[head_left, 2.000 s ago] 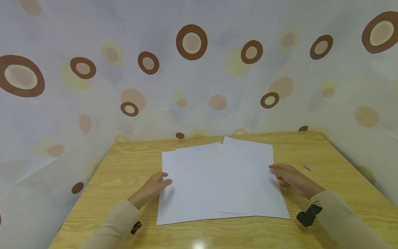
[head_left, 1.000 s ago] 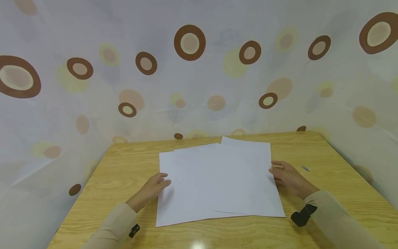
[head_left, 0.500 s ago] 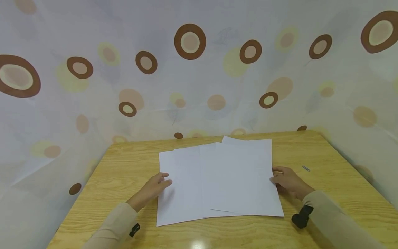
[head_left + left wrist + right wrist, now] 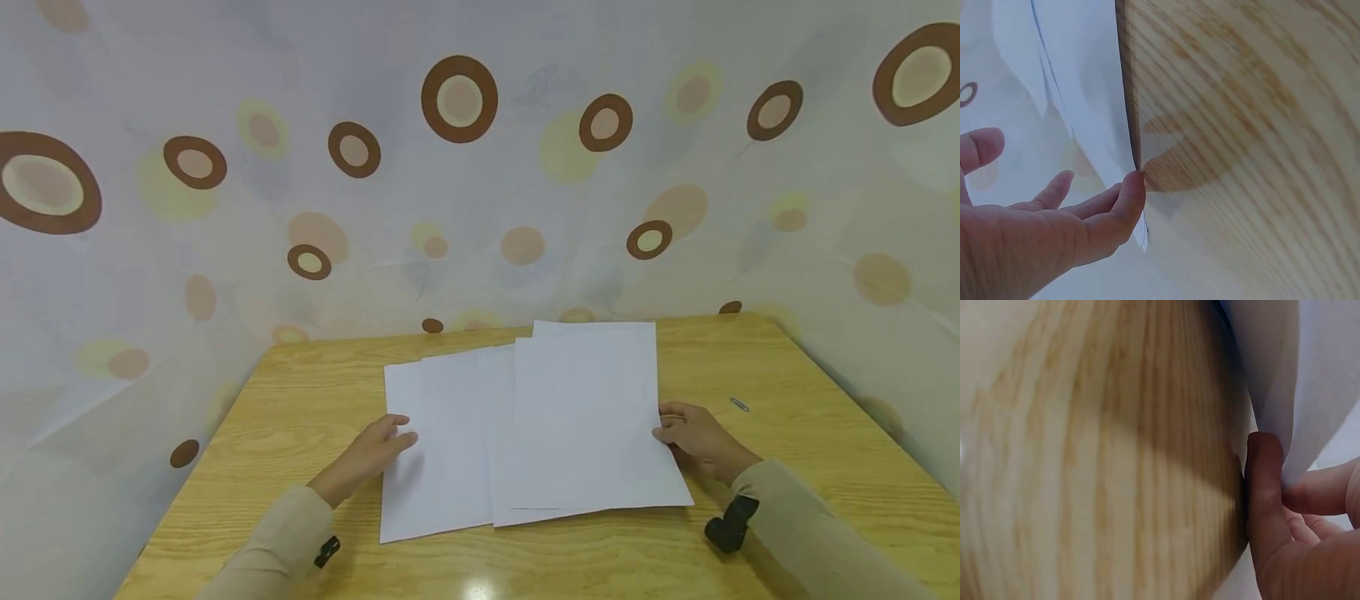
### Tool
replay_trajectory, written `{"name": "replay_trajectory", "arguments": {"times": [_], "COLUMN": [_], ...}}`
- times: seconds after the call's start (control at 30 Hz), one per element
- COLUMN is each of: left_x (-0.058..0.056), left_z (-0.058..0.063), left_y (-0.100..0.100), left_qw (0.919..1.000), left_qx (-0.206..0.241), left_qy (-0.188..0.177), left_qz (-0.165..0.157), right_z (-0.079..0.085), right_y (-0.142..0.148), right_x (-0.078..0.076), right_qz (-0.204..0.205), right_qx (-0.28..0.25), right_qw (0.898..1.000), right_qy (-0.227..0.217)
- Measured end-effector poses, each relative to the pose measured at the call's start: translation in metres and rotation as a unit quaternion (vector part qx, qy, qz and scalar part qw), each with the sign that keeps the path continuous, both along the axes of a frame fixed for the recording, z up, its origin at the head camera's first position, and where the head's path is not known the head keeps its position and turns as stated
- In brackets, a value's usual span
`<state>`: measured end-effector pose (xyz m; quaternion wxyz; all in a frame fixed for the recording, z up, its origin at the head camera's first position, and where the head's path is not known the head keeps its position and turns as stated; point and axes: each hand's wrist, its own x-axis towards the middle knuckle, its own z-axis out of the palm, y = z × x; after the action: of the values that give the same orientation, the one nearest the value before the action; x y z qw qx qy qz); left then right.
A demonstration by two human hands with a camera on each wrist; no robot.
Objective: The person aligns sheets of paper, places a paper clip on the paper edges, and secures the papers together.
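Observation:
Several white sheets of paper lie overlapped and fanned out on the wooden table. My left hand (image 4: 369, 454) is at the left edge of the left sheets (image 4: 442, 467); in the left wrist view its fingertips touch the paper's edge while the thumb stands apart. My right hand (image 4: 701, 437) pinches the right edge of the right-hand sheets of paper (image 4: 588, 417) between thumb and fingers. In the right wrist view the held paper (image 4: 1319, 381) bends up from the table at the pinch. The right sheets overlap the left ones in the middle.
A small paper clip (image 4: 739, 404) lies to the right, beyond my right hand. The wooden table (image 4: 315, 400) ends at the back against a cloth (image 4: 480, 283) patterned with brown and yellow circles, which also rises on both sides.
My right hand has lowered slightly along the right edge and now pinches the paper. The right sheets have shifted and turned, uncovering more of the left sheets. The left hand has barely moved.

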<state>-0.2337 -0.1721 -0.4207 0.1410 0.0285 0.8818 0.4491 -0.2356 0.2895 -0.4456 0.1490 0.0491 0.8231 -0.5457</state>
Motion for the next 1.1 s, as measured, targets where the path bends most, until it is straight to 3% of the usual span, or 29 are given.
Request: {"name": "replay_trajectory", "arguments": {"times": [0.53,1.1], "left_x": [-0.0001,-0.0022], "left_z": [0.0013,-0.0015], "left_y": [0.0004,-0.0038], "left_qw": [0.9999,0.9996], "left_qx": [-0.010,-0.026], "left_qy": [-0.005,0.005], "left_qz": [-0.003,-0.003], "right_z": [0.0012,-0.0005], "right_y": [-0.0041,-0.0088], "right_x": [0.0024,0.0027], "right_qz": [-0.011,0.009], "right_qx": [-0.006,0.046], "right_qw": [1.000,0.999], "right_qy": [0.004,0.018]}}
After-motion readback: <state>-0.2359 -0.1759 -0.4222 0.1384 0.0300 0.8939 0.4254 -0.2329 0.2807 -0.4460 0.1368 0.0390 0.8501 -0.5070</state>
